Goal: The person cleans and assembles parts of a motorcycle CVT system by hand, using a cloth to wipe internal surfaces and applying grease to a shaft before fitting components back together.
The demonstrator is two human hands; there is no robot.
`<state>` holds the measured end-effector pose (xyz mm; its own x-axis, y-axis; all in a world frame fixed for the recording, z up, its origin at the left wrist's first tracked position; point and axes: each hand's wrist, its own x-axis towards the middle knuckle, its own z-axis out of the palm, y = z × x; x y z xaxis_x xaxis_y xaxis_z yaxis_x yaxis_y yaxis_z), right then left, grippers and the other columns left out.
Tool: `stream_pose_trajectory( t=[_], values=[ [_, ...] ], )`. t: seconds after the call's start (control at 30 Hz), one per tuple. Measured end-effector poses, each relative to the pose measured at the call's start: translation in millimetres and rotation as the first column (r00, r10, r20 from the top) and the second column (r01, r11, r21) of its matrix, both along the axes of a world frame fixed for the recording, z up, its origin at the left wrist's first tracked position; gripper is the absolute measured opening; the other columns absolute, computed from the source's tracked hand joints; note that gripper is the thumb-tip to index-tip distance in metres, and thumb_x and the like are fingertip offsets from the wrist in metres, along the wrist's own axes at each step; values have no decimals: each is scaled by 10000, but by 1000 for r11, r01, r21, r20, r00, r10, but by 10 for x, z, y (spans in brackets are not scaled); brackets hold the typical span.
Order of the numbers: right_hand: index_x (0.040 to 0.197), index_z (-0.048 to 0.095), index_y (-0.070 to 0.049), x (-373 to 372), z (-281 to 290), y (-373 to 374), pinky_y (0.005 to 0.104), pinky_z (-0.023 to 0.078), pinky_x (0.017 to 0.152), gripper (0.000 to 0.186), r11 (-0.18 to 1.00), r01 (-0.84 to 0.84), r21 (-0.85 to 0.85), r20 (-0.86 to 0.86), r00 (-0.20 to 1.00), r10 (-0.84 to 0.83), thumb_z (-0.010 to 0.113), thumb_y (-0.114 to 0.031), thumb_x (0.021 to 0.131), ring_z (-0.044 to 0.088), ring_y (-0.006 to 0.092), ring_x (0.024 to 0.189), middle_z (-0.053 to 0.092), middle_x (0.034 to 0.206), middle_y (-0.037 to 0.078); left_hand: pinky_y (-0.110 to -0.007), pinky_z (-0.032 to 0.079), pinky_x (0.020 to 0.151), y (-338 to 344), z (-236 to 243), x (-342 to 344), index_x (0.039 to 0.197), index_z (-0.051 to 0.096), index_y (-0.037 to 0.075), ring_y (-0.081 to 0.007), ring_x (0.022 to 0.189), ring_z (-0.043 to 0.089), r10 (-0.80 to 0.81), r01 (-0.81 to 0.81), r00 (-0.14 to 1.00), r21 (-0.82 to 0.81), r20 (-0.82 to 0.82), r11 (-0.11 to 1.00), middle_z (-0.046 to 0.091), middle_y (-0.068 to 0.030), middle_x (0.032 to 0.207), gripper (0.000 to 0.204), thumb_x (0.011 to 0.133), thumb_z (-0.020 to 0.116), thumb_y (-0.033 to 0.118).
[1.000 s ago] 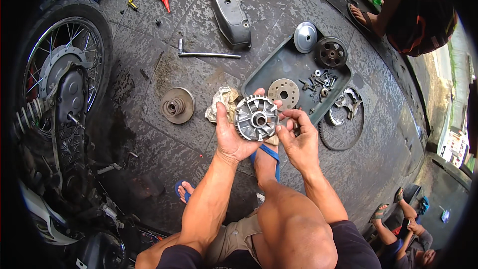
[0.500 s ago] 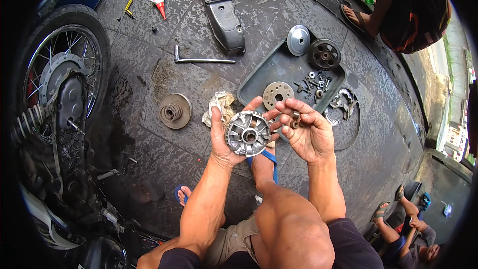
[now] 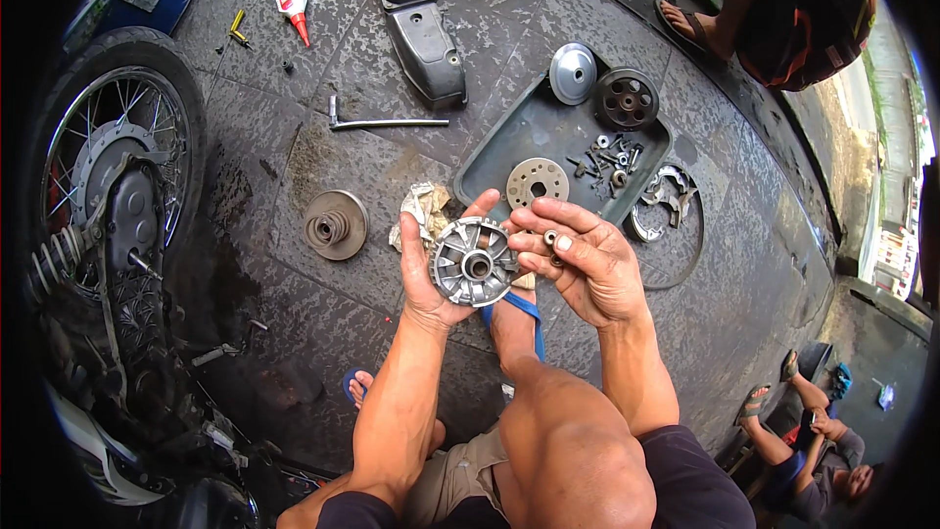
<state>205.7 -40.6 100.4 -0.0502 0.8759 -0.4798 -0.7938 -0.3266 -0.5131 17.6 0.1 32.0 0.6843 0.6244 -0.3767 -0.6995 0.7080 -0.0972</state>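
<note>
My left hand (image 3: pixel 431 286) holds a round silver variator housing (image 3: pixel 452 257) by its rim, its ribbed inner side and centre hub facing up. A brownish roller shows in one of the slots near the top. Between the thumb and fingers of my right hand (image 3: pixel 592 269) are small roller weights (image 3: pixel 553 243); how many is partly hidden by the fingers. The right fingertips are close to the housing's right edge; whether they touch it I cannot tell. Just beyond the left hand lies a crumpled rag (image 3: pixel 424 212).
A grey tray (image 3: pixel 490 152) holds a slotted disc (image 3: pixel 537 182), a clutch bell (image 3: pixel 627 98), a silver pulley plate (image 3: pixel 573 73) and bolts. On the floor are a spring pulley (image 3: pixel 336 225), a wrench (image 3: pixel 392 122), a black cover (image 3: pixel 426 49), a glue bottle (image 3: pixel 293 2) and a belt (image 3: pixel 697 235). A motorcycle wheel (image 3: pixel 181 88) stands left.
My right hand has come left, closer to the housing, its fingers curling more around the rollers. The left hand with the housing has shifted slightly left in view.
</note>
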Motion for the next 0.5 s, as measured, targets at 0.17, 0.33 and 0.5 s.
stream_pose_trajectory(
  t=[0.17,0.33,0.5],
  values=[
    [1245,576,73,3,-6,-10,348,617,858,287,1000,-13,-15,12,1000,13,564,-92,1011,706,295,1023,654,1206,222,-480,563,934,19,77,68,1460,422,8,-360,1096,663,13,-14,998,23,56,1000,607,-269,1280,1013,866,405,828],
    [1136,644,45,90,-100,-94,244,580,702,250,975,-206,-81,228,948,220,615,-167,1005,702,149,798,717,981,130,-536,529,977,44,98,122,1454,450,60,-442,1160,612,-4,2,1000,59,24,998,501,-323,1386,994,846,415,845],
    [1113,658,35,-131,9,-94,206,505,695,230,965,-152,-213,561,790,248,661,-152,978,599,63,788,697,909,48,-581,526,975,47,2,106,1456,448,73,-480,1228,557,19,-20,999,34,29,999,444,-350,1417,1014,822,426,864]
  ],
)
